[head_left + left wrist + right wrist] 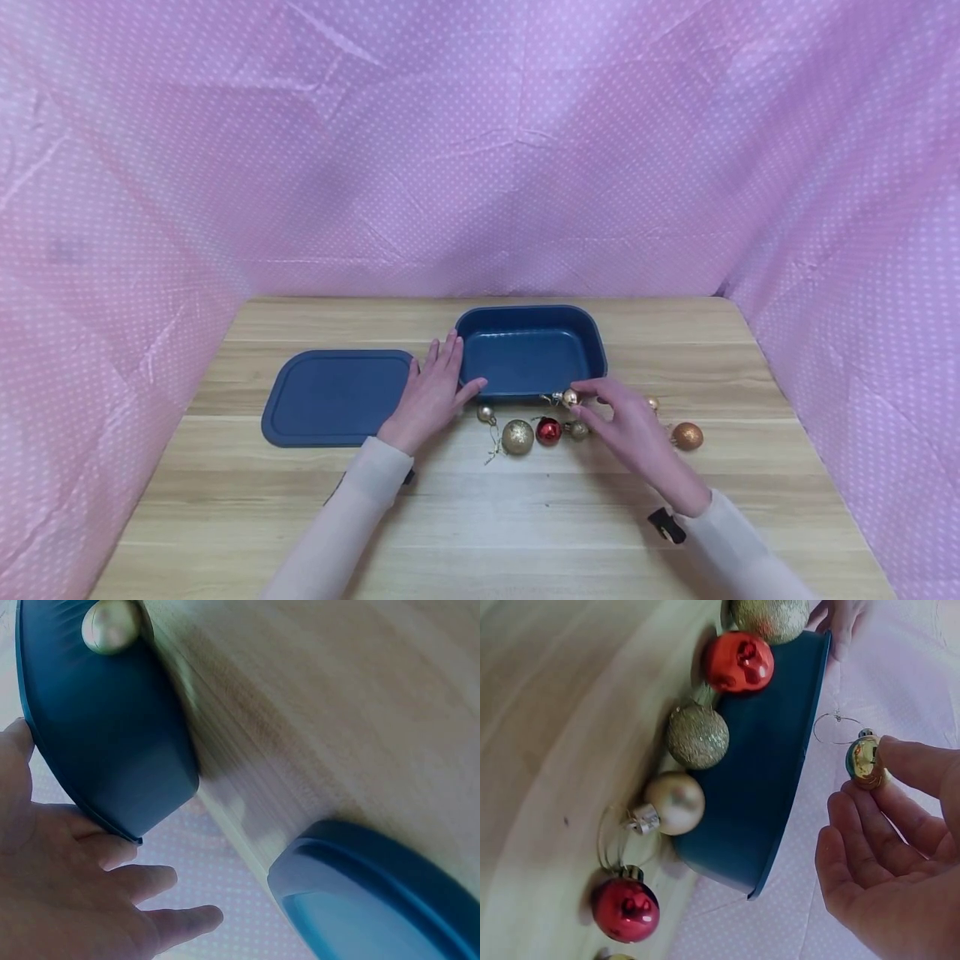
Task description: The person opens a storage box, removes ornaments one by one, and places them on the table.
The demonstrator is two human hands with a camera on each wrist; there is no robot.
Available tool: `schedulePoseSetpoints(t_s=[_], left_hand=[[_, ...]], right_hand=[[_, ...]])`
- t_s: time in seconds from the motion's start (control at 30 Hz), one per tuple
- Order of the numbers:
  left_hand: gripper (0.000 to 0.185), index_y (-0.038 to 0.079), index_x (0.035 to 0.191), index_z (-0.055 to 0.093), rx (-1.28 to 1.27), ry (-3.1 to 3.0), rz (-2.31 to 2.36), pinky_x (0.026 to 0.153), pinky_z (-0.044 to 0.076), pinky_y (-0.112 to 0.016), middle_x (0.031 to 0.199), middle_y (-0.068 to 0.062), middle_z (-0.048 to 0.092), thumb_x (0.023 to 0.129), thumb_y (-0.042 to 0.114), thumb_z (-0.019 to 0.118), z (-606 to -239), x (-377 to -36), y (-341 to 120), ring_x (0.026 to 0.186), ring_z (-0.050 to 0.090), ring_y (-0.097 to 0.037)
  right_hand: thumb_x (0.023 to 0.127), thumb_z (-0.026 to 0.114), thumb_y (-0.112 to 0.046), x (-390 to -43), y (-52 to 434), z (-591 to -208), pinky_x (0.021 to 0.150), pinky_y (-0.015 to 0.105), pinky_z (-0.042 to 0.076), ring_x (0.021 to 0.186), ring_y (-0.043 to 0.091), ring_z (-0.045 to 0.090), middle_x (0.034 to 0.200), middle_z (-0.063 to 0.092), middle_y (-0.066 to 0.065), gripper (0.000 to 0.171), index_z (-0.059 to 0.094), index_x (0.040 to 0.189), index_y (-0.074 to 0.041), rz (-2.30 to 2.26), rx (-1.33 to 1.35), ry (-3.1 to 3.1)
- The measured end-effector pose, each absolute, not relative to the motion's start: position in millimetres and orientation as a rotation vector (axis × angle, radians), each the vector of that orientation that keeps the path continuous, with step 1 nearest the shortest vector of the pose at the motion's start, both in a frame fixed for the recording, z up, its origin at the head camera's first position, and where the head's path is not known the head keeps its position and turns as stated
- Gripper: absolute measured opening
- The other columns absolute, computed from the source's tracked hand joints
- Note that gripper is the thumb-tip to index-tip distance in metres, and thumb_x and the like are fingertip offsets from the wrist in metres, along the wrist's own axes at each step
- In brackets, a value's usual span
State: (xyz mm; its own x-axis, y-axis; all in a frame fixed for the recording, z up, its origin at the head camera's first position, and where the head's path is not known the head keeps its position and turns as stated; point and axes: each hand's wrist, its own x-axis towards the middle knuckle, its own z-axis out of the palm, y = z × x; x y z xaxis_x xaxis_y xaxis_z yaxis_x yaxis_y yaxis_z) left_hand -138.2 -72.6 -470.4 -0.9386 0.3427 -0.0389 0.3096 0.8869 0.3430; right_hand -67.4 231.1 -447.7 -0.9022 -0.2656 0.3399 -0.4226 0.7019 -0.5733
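So far nothing lies in the blue box point(531, 354) beside my flat left hand point(431, 398); my right hand point(626, 421) pinches a gold bauble point(865, 759), several baubles point(547, 431) waiting below it.

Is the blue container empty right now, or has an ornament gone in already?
Empty. The head view shows the blue container with a bare floor; its lid lies beside it, and the right hand pinches a gold ornament above the rim.

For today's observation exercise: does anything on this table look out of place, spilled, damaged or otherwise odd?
Nothing stands out. The blue container sits upright and empty, its lid flat beside it. The left hand rests against it. The right hand pinches a small gold bauble; other baubles lie loose, unbroken.
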Motion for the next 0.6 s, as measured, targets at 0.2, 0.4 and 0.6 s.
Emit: schedulePoseSetpoints(t_s=[0.2, 0.4, 0.6], left_hand=[[0.086, 0.002, 0.165, 0.018, 0.512, 2.955, 0.538, 0.119, 0.016, -0.069, 0.173, -0.013, 0.010, 0.106, 0.059, 0.045, -470, -137, -73, 0.157, 0.013, -0.040], [0.086, 0.002, 0.165, 0.018, 0.505, 2.955, 0.548, 0.120, 0.015, -0.069, 0.173, -0.014, 0.011, 0.106, 0.057, 0.048, -470, -137, -73, 0.157, 0.014, -0.040], [0.086, 0.002, 0.165, 0.019, 0.506, 2.954, 0.553, 0.120, 0.015, -0.069, 0.173, -0.014, 0.012, 0.105, 0.057, 0.049, -470, -137, -73, 0.157, 0.013, -0.041]], right_hand=[[0.086, 0.082, -0.007, -58, 231, -450, 0.088, 0.048, 0.058, 0.103, 0.028, 0.071, 0.117, 0.074, 0.012, 0.035, 0.073, 0.120, -0.002, 0.962, 0.559, -2.688], [0.082, 0.085, -0.007, -50, 231, -456, 0.086, 0.047, 0.059, 0.103, 0.029, 0.071, 0.115, 0.075, 0.012, 0.039, 0.073, 0.118, -0.001, 0.969, 0.627, -2.626], [0.077, 0.086, 0.000, -41, 229, -465, 0.080, 0.043, 0.061, 0.095, 0.026, 0.073, 0.109, 0.076, 0.010, 0.040, 0.073, 0.114, -0.001, 0.994, 0.697, -2.559]])
